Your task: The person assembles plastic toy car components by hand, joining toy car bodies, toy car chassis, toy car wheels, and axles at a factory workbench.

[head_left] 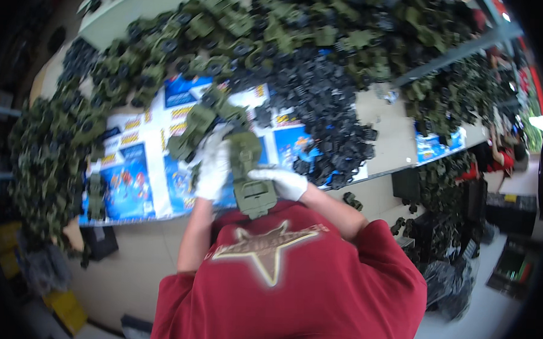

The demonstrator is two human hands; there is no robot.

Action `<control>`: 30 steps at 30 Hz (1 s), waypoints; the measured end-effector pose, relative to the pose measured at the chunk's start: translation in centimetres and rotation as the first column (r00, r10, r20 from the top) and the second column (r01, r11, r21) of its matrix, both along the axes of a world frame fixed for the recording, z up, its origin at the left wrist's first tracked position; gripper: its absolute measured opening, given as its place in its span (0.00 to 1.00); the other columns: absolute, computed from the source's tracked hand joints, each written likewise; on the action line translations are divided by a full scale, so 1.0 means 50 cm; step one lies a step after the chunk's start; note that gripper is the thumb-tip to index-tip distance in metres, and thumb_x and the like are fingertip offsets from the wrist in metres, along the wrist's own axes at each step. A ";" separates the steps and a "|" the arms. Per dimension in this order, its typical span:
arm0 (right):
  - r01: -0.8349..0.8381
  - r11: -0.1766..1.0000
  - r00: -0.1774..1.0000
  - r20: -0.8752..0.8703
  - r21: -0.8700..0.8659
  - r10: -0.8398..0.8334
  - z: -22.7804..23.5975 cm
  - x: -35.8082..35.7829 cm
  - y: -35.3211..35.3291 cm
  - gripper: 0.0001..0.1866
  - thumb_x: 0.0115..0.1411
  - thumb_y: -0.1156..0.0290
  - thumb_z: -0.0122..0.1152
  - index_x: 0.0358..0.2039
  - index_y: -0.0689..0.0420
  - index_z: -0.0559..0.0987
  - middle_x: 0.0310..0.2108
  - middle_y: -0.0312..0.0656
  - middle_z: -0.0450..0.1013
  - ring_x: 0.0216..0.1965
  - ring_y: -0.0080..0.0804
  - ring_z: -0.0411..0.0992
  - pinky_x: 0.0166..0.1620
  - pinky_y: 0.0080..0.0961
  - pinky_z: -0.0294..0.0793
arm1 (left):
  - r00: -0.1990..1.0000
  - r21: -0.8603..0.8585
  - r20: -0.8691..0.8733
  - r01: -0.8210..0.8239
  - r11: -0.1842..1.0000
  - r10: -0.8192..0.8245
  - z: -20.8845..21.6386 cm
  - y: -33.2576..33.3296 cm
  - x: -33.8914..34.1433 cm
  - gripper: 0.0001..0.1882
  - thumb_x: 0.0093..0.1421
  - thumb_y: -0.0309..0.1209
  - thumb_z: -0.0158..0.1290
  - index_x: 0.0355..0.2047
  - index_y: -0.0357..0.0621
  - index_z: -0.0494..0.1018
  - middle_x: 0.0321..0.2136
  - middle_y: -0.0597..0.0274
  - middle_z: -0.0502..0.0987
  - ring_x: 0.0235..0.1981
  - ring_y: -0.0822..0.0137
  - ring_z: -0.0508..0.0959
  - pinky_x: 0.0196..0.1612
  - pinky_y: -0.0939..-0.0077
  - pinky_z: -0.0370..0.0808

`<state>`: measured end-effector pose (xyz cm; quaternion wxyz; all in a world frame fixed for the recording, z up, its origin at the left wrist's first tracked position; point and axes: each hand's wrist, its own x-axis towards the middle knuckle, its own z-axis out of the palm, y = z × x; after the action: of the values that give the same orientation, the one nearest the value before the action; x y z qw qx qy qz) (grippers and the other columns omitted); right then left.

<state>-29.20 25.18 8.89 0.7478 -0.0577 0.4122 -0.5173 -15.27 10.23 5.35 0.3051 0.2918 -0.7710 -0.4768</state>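
An olive-green plastic toy vehicle body (248, 179), long and boxy, stands between my hands at the table's near edge, close to my shirt. My left hand (213, 167), in a white glove, presses along its left side. On its right side, the white-gloved right hand (285, 181) grips the edge with fingers laid over the top; the thumb is hard to make out. Just beyond my left hand lie more green vehicle bodies (199, 123). Some fingertips are hidden behind the held piece or blurred.
Green plastic parts (54, 142) are heaped along the left and far sides of the table. A pile of small black parts (328, 111) lies right of centre. Blue-and-white printed sheeting (125, 181) covers the near tabletop. A person in red (503, 158) is at far right.
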 end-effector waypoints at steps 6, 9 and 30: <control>0.412 0.821 0.811 -0.251 -0.396 -0.528 0.165 -0.325 -0.032 0.35 0.55 0.50 0.67 0.58 0.55 0.68 0.53 0.43 0.70 0.52 0.38 0.70 0.56 0.38 0.71 | 0.878 -0.094 0.281 -0.377 0.922 0.388 0.002 -0.141 0.023 0.23 0.61 0.42 0.58 0.48 0.35 0.76 0.44 0.46 0.78 0.44 0.55 0.78 0.51 0.66 0.72; 0.499 0.335 0.605 0.044 -0.800 -0.795 0.354 -0.568 -0.046 0.35 0.63 0.47 0.57 0.60 0.60 0.63 0.58 0.50 0.66 0.61 0.46 0.63 0.63 0.49 0.64 | 0.802 -0.235 0.457 -0.307 0.922 0.384 -0.007 -0.178 0.047 0.26 0.60 0.43 0.59 0.49 0.33 0.75 0.46 0.43 0.76 0.49 0.52 0.76 0.54 0.65 0.70; 0.135 0.948 0.585 -0.748 -0.290 -0.312 -0.050 -0.111 -0.132 0.28 0.63 0.62 0.61 0.60 0.62 0.69 0.52 0.44 0.72 0.49 0.30 0.73 0.50 0.27 0.73 | 0.818 -0.501 0.494 -0.011 0.865 0.296 0.156 -0.145 0.178 0.33 0.42 0.30 0.65 0.53 0.49 0.73 0.54 0.50 0.68 0.56 0.50 0.70 0.57 0.63 0.70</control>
<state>-34.77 18.57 6.40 0.4100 -0.3009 0.6467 -0.5685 -6.36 2.96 13.17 0.1687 0.3963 -0.8916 -0.1397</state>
